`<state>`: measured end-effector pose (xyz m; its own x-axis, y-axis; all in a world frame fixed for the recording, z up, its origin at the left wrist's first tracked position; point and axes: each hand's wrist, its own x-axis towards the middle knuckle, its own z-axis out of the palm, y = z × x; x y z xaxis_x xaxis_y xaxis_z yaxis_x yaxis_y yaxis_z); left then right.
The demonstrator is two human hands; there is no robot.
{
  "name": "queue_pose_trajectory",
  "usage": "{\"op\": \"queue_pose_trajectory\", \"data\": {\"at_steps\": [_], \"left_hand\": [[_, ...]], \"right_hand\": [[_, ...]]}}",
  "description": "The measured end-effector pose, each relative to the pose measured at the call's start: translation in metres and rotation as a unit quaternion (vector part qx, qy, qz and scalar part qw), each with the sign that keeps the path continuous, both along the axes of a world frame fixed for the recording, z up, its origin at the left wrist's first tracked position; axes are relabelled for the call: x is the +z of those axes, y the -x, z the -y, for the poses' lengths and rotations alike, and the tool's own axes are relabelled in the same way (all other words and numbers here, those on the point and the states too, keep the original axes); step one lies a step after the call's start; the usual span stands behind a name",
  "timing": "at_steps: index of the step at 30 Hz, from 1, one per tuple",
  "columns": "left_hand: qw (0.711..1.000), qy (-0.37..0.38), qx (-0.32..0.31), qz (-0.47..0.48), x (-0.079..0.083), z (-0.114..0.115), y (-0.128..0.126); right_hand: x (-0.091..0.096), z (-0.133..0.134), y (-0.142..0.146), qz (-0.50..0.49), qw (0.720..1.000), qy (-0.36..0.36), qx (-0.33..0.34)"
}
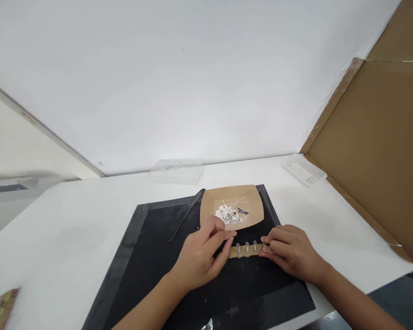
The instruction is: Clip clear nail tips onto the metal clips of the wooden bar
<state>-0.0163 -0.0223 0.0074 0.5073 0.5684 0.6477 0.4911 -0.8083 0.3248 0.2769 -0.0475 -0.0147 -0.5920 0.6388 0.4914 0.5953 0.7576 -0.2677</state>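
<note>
A narrow tan strip (247,250) with three small clear pieces stuck on it lies on a black mat (147,256). My left hand (201,256) pinches the strip's left end, fingers curled. My right hand (289,251) presses its fingertips down on the strip's right end. Just behind the hands sits a brown paper plate (254,201) holding a small heap of white bits and thin slivers (229,213).
Black tweezers (187,213) lie on the mat left of the plate. A clear plastic bag (175,172) and a clear tray (304,170) rest on the white table at the back. A cardboard panel (375,146) stands on the right.
</note>
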Motion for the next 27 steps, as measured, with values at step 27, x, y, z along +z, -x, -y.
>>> {"op": "queue_pose_trajectory", "data": {"at_steps": [27], "left_hand": [[0.996,-0.072,0.022,-0.044,0.001,-0.007,0.006]], "right_hand": [[-0.011,-0.002,-0.006,-0.057,0.99,0.094,-0.084]]}}
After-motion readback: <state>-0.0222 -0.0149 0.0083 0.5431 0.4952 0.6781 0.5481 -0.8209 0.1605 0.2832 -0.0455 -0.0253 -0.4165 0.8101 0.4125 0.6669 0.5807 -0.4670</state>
